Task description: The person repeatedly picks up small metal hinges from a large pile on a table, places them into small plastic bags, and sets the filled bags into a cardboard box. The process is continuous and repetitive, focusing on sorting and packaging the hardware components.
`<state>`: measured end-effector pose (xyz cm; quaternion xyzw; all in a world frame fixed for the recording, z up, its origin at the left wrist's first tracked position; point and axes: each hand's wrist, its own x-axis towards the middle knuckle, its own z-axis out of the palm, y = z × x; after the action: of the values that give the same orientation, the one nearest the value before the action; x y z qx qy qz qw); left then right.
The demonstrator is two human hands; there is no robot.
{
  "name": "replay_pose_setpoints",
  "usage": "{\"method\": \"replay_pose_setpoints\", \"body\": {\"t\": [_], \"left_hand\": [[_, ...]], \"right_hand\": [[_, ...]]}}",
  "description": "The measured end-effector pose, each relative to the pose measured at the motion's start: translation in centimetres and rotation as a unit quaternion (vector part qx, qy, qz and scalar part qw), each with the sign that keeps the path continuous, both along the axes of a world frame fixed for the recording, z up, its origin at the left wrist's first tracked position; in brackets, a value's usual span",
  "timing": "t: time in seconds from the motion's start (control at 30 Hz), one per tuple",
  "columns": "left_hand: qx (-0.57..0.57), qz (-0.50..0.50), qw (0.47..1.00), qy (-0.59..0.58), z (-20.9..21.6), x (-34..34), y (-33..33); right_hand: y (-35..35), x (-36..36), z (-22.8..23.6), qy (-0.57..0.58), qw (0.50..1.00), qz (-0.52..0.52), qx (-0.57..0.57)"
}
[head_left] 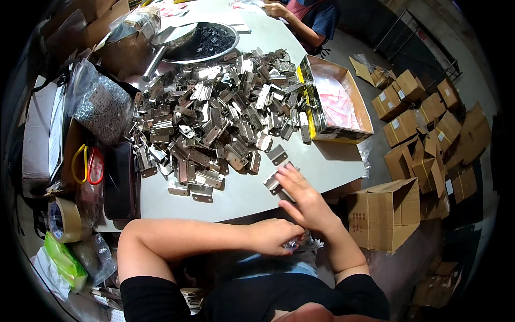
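Left hand (276, 236) pinches a small bag; right hand (303, 196), fingers spread, touches a hinge (273, 182).

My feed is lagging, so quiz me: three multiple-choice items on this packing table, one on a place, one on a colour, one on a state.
1. Where is the open cardboard box with pink-printed clear bags?
A. right of the pile of silver metal hinges
B. under the table
C. left of the pile

2. What colours are the two loops at the white table's left edge?
A. blue and green
B. yellow and red
C. both black

3. What is the right hand doing?
A. resting in the lap
B. holding tape
C. fingers on a hinge at the table edge

Answers: 1 A, it sits past the pile's right side. 2 B, both colours show. 3 C, fingertips lie on it.
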<state>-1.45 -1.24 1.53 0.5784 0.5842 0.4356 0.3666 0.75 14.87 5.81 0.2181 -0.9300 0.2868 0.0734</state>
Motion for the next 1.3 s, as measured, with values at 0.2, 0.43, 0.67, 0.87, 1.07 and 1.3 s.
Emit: {"method": "replay_pose_setpoints", "body": {"t": [0.2,0.43,0.67,0.87,1.07,1.3], "left_hand": [[-0.042,0.024,0.998,0.047,0.4,-0.8,0.3],[-0.057,0.016,0.997,0.053,0.4,-1.0,0.4],[-0.055,0.013,0.997,0.05,0.4,-1.0,0.4],[-0.057,0.017,0.998,0.036,0.3,-0.7,0.3],[-0.092,0.045,0.988,-0.117,0.0,-1.0,0.6],[-0.07,0.084,0.88,-0.461,-0.5,-0.7,0.8]], "right_hand": [[3.7,0.0,0.8,0.049,0.985,-0.132,-0.102],[4.0,-5.0,2.3,-0.108,0.985,-0.077,-0.111],[5.0,-6.7,2.0,-0.124,0.992,-0.029,-0.011],[6.9,-4.3,3.9,-0.307,0.936,-0.057,-0.161],[6.9,-4.3,2.6,-0.176,0.984,0.008,-0.013],[5.7,-1.6,5.4,-0.355,0.929,0.067,-0.081]]}}
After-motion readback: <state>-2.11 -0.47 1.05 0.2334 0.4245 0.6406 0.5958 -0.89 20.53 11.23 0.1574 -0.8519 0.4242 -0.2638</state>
